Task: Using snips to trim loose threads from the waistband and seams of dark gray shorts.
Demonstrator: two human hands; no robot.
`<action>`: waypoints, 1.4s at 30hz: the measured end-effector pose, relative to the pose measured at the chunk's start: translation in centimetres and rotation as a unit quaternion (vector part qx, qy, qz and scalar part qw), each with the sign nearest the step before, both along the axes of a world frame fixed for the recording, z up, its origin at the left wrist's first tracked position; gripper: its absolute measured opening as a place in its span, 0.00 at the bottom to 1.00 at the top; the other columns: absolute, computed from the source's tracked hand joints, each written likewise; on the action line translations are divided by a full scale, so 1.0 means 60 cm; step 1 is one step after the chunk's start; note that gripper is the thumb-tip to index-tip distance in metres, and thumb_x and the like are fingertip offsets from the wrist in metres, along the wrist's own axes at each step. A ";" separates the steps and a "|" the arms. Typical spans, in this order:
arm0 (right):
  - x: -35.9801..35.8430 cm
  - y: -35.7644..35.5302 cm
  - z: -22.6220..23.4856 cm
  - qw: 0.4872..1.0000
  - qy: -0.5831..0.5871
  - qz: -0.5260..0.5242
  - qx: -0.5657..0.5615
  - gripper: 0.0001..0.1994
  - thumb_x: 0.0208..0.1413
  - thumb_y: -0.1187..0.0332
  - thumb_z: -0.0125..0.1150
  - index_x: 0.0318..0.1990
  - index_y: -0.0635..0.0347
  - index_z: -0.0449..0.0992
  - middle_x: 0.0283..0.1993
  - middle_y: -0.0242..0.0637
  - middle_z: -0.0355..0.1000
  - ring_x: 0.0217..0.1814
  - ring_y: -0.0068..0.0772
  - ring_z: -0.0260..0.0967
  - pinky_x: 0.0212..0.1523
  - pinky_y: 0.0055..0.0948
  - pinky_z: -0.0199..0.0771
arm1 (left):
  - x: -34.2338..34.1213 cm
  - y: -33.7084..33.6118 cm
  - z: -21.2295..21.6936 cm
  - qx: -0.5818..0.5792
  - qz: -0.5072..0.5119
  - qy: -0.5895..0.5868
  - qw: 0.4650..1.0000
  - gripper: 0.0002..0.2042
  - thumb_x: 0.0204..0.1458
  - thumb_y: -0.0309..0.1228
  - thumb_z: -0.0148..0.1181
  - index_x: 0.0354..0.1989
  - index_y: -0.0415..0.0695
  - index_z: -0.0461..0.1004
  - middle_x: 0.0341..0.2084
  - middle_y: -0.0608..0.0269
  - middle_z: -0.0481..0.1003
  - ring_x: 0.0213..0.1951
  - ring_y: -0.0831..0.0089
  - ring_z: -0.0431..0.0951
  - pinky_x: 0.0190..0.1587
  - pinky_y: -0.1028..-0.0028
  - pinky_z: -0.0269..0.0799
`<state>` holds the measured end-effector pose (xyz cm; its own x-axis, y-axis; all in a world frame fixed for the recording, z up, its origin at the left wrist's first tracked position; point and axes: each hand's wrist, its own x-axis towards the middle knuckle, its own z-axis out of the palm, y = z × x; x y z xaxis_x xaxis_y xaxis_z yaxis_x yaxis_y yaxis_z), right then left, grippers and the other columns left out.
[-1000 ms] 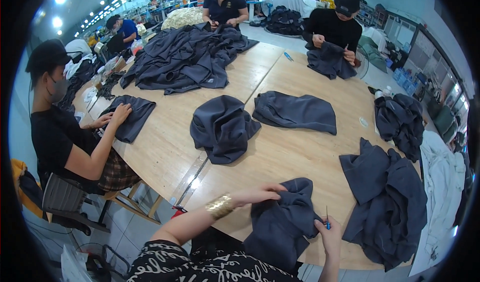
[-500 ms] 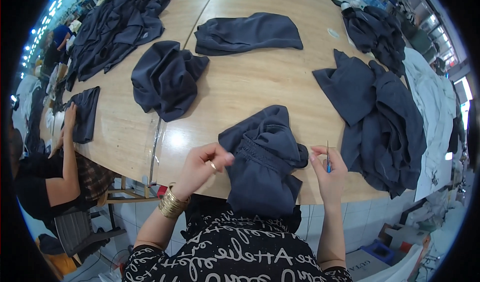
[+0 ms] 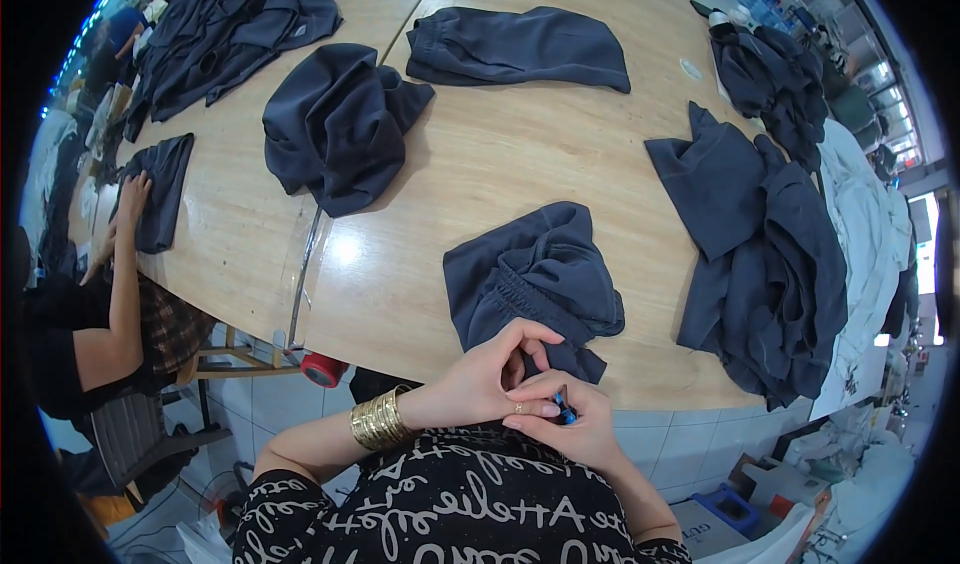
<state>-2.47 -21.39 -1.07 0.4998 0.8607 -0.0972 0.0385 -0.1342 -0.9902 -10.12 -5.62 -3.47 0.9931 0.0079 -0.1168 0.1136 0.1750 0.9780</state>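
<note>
dark navy garment (image 3: 500, 254), rumpled, gathered waistband (image 3: 537, 297) showing, on counter (image 3: 400, 294) just ahead of left hand (image 3: 488, 374). left hand half-curled, touching right hand (image 3: 580, 426); can't tell if it's pinching anything. right hand closed around small blue tool (image 3: 567, 410), mostly hidden.

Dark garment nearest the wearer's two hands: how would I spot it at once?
Find the pale wooden table, then its near edge, where the left hand and right hand meet. The dark garment lies rumpled just beyond them. Unlike the left heap and right heap, it shows a gathered waistband slanting across its middle.
</note>
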 end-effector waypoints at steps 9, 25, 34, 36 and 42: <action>0.007 0.014 0.014 0.991 -0.120 -0.036 0.036 0.12 0.43 0.73 0.70 0.38 0.62 0.78 0.34 0.33 0.77 0.28 0.19 0.72 0.30 0.16 0.69 | 0.005 0.024 -0.017 -0.103 -0.115 0.052 0.987 0.27 0.49 0.31 0.65 0.56 0.45 0.60 0.39 0.67 0.68 0.35 0.85 0.66 0.39 0.83 0.64; 0.020 0.032 0.001 0.980 -0.172 -0.104 0.006 0.12 0.43 0.77 0.69 0.38 0.64 0.78 0.36 0.40 0.78 0.34 0.25 0.76 0.32 0.19 0.75 | -0.005 0.031 -0.026 -0.107 -0.146 -0.111 0.977 0.18 0.61 0.36 0.49 0.57 0.44 0.64 0.47 0.62 0.63 0.48 0.78 0.65 0.45 0.79 0.68; 0.030 0.018 0.007 0.988 -0.076 -0.136 0.021 0.13 0.41 0.80 0.69 0.38 0.67 0.77 0.38 0.45 0.77 0.33 0.24 0.75 0.32 0.18 0.73 | -0.012 0.059 -0.026 -0.275 -0.190 -0.015 0.942 0.25 0.59 0.33 0.51 0.64 0.47 0.54 0.48 0.58 0.71 0.47 0.74 0.73 0.49 0.74 0.70; 0.045 0.009 0.017 0.976 -0.059 -0.208 -0.006 0.13 0.41 0.81 0.68 0.38 0.67 0.77 0.38 0.45 0.77 0.30 0.19 0.72 0.27 0.16 0.68 | -0.010 0.062 -0.027 -0.283 -0.081 -0.052 0.954 0.26 0.59 0.31 0.50 0.65 0.46 0.51 0.53 0.56 0.66 0.50 0.73 0.72 0.49 0.73 0.71; 0.034 0.033 0.009 0.965 -0.235 -0.099 -0.058 0.14 0.41 0.80 0.69 0.36 0.66 0.73 0.39 0.46 0.77 0.34 0.26 0.75 0.31 0.18 0.73 | 0.004 0.059 -0.017 -0.317 -0.130 -0.060 0.937 0.30 0.59 0.31 0.50 0.67 0.47 0.44 0.58 0.54 0.60 0.51 0.73 0.70 0.43 0.76 0.73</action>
